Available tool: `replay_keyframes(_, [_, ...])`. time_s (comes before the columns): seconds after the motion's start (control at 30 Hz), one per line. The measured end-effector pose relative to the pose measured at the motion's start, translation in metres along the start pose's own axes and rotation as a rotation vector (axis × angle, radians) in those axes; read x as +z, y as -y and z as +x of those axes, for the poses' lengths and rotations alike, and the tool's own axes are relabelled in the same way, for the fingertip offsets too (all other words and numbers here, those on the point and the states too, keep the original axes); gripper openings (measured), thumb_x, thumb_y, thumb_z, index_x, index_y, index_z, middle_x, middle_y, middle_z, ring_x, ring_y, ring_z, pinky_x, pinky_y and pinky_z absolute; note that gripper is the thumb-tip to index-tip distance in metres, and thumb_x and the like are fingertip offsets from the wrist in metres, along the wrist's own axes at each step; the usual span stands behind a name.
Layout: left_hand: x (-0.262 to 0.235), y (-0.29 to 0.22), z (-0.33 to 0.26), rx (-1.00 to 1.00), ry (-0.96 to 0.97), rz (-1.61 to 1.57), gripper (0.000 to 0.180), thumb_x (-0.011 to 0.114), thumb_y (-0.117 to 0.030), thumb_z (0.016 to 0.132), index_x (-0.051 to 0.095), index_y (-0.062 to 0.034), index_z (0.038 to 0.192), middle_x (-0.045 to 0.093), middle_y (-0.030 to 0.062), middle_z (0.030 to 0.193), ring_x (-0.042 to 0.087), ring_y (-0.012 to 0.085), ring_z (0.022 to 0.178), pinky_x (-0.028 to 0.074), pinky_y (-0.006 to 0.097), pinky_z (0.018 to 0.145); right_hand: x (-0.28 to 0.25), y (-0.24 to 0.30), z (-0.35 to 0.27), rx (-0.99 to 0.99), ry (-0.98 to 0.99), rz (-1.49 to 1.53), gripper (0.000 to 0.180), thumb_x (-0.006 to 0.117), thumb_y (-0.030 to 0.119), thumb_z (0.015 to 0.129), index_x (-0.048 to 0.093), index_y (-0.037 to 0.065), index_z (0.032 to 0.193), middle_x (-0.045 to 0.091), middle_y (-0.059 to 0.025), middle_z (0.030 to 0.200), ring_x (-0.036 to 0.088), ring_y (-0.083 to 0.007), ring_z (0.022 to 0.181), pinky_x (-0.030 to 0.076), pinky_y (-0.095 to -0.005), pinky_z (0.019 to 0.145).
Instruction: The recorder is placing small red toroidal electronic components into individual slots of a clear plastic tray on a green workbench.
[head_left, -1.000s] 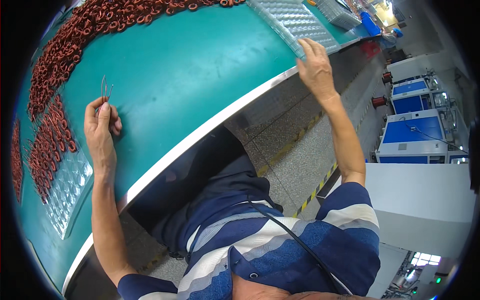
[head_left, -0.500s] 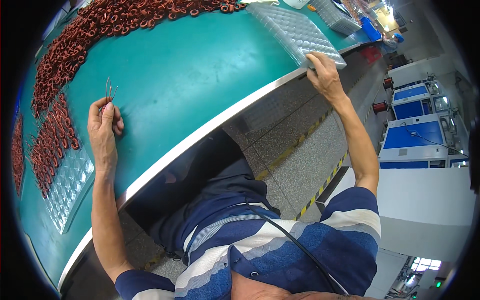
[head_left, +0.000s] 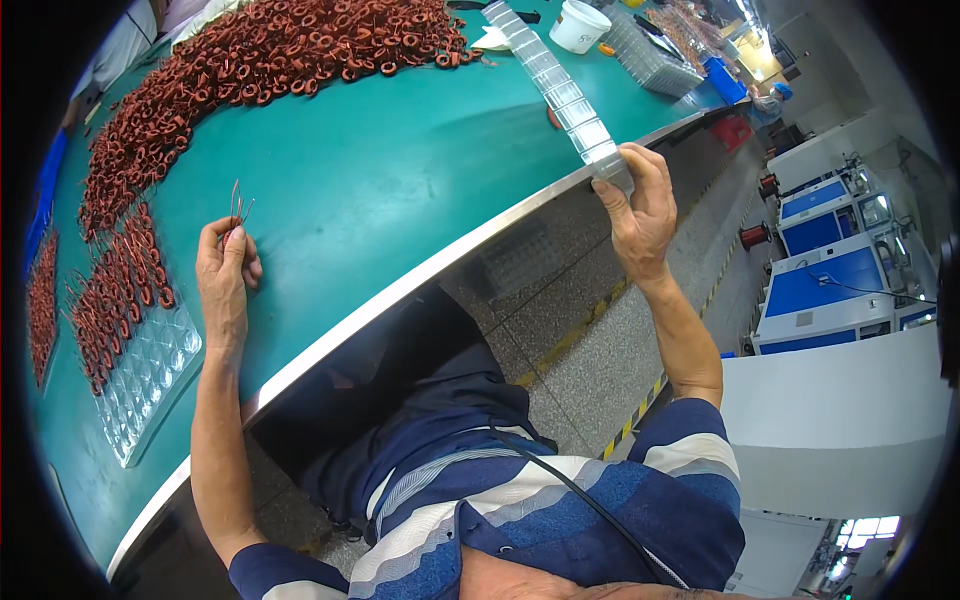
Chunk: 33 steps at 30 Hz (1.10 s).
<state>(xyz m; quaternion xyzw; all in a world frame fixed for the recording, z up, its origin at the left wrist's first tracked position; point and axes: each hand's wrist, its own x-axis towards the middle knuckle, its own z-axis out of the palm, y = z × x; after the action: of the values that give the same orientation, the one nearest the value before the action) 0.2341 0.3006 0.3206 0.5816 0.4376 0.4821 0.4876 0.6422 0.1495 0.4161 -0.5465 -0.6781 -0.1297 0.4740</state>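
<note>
My left hand (head_left: 225, 285) is closed above the green table, pinching a wound copper coil; only its thin wire leads (head_left: 238, 203) stick up clearly past the fingers. My right hand (head_left: 645, 210) grips the near end of a clear plastic tray (head_left: 568, 100), tipped up on edge so its narrow side faces me. An orange-red ring (head_left: 553, 118) shows beside the tray's lower part. Left of my left hand lies another clear moulded tray (head_left: 140, 400), its far part holding rows of reddish coils (head_left: 118, 290) with upright leads.
A large heap of similar coils (head_left: 300, 55) spreads along the far side of the green table (head_left: 350, 190). At the back right stand a white tub (head_left: 580, 27) and stacked clear trays (head_left: 650, 60). The table's metal edge (head_left: 420, 280) runs in front of me.
The clear tray at my right hand has swung from lying nearly flat to standing on edge, and that hand has shifted lower. My left hand still holds its coil.
</note>
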Motion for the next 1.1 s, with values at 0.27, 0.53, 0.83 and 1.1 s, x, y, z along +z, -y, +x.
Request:
replay_keyframes(0.27, [0.0, -0.002, 0.0, 0.006, -0.003, -0.008, 0.026, 0.049, -0.024, 0.1, 0.051, -0.001, 0.111, 0.051, 0.0004, 0.076, 0.048, 0.0057, 0.059, 0.036, 0.019, 0.05, -0.002, 0.009, -0.001, 0.039, -0.044, 0.212, 0.037, 0.071, 0.014, 0.086, 0.055, -0.002, 0.115, 0.054, -0.0092, 0.114, 0.054, -0.0184, 0.102, 0.048, -0.0297, 0.085])
replay_keyframes(0.53, [0.0, -0.002, 0.002, 0.029, 0.003, 0.015, 0.025, 0.049, -0.024, 0.099, 0.051, -0.0013, 0.11, 0.05, -0.0002, 0.074, 0.047, 0.0054, 0.059, 0.035, 0.019, 0.05, 0.001, 0.018, 0.004, 0.12, -0.057, 0.22, 0.035, 0.075, 0.014, 0.081, 0.06, 0.0, 0.11, 0.059, -0.0081, 0.11, 0.057, -0.0178, 0.099, 0.048, -0.0291, 0.084])
replay_keyframes(0.83, [0.0, -0.002, 0.0, 0.014, -0.01, 0.02, 0.025, 0.05, -0.022, 0.099, 0.051, -0.0001, 0.111, 0.052, 0.0011, 0.075, 0.049, 0.0063, 0.058, 0.037, 0.02, 0.048, 0.008, 0.026, 0.007, 0.123, 0.03, 0.195, 0.035, 0.079, 0.02, 0.076, 0.064, 0.004, 0.103, 0.062, -0.006, 0.104, 0.06, -0.0194, 0.095, 0.052, -0.031, 0.084])
replay_keyframes(1.1, [0.002, -0.003, 0.0, 0.013, -0.018, 0.014, 0.025, 0.051, -0.022, 0.099, 0.051, 0.0001, 0.111, 0.052, 0.0011, 0.075, 0.049, 0.0066, 0.058, 0.037, 0.02, 0.048, 0.006, 0.024, 0.006, 0.136, 0.069, 0.19, 0.034, 0.08, 0.019, 0.074, 0.065, 0.005, 0.101, 0.062, -0.0046, 0.102, 0.061, -0.0185, 0.093, 0.051, -0.0308, 0.082])
